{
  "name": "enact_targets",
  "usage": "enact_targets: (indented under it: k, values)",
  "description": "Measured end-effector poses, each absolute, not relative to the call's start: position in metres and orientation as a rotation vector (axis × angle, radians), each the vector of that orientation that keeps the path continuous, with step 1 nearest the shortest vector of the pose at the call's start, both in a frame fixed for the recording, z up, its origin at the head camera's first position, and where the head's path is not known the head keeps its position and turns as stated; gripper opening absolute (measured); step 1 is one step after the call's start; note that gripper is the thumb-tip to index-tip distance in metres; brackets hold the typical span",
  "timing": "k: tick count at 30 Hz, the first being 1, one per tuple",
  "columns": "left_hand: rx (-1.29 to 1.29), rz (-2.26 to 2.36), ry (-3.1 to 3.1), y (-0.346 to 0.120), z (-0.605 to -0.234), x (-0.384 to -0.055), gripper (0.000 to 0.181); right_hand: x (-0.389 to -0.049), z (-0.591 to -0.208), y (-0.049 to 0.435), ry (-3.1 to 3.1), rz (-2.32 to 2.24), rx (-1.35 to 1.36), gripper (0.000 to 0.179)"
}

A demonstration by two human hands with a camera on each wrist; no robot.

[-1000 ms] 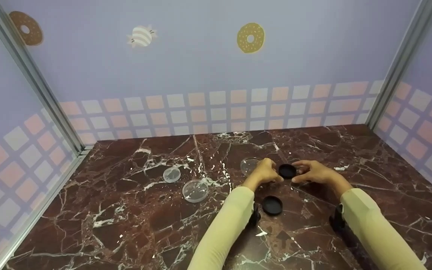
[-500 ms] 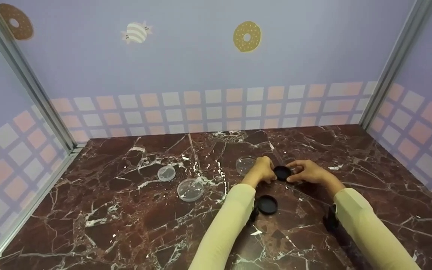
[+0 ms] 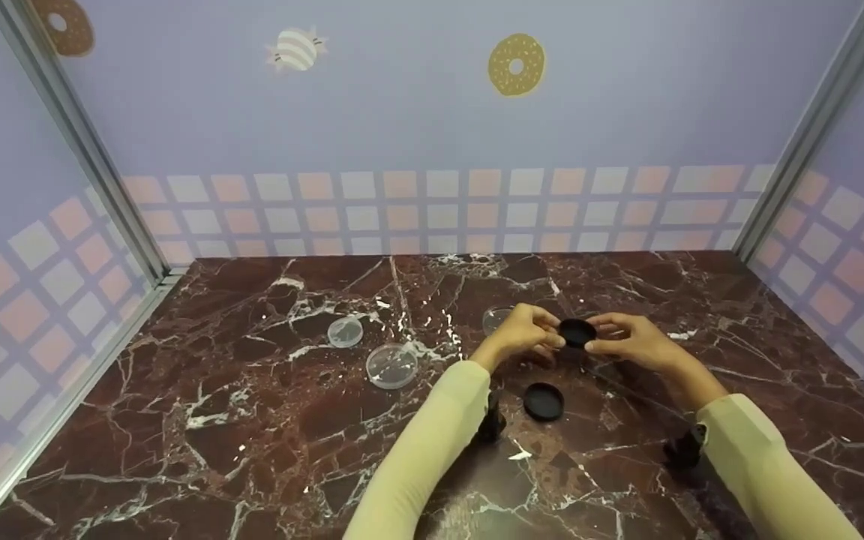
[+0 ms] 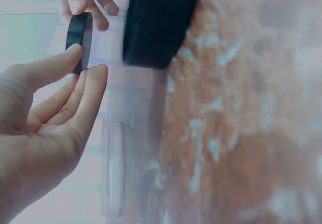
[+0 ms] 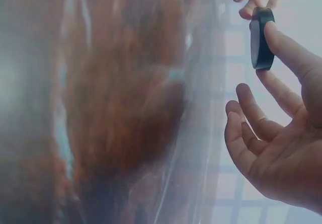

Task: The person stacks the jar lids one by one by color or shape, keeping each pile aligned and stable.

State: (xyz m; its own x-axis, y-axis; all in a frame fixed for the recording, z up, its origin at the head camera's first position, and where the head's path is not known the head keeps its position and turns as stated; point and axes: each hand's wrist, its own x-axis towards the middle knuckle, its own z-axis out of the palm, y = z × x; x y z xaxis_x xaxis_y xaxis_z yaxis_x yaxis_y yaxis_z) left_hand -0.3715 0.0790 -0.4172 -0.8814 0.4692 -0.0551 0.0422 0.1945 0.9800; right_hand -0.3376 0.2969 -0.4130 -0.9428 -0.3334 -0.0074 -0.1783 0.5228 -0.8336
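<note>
A shallow round black lid [image 3: 577,332] is held between my two hands a little above the table. My left hand [image 3: 524,331] pinches its left edge; the left wrist view shows the thumb on one face and fingertips behind the rim. From the other side, my right hand [image 3: 633,341] grips it between thumb and index finger, while the other fingers stay loosely bent in the right wrist view. Nearer the person, a second round black lid [image 3: 544,402] lies on the table; it looms large in the left wrist view.
To the left, a larger clear round dish [image 3: 392,366] and a smaller one [image 3: 345,332] lie on the marbled table [image 3: 312,457]. Another clear dish [image 3: 495,318] is partly hidden behind my left hand. Patterned walls [image 3: 432,135] close off the back and sides.
Both hands have closed in on the black lid's edges and raised it slightly from the table. The second lid and the clear dishes stay put; the head view has shifted a little.
</note>
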Motion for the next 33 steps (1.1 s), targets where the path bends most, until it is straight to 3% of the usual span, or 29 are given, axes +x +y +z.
enact_targets:
  k: [20,33]
  values:
    - [0.492,1.943,1.946,0.050,-0.403,-0.318,0.025,-0.290,-0.402,0.273,2.559,-1.614,-0.545,0.044]
    - [0.470,1.885,1.951,0.023,-0.399,-0.308,0.028,-0.287,-0.400,0.256,2.530,-1.576,-0.660,0.039]
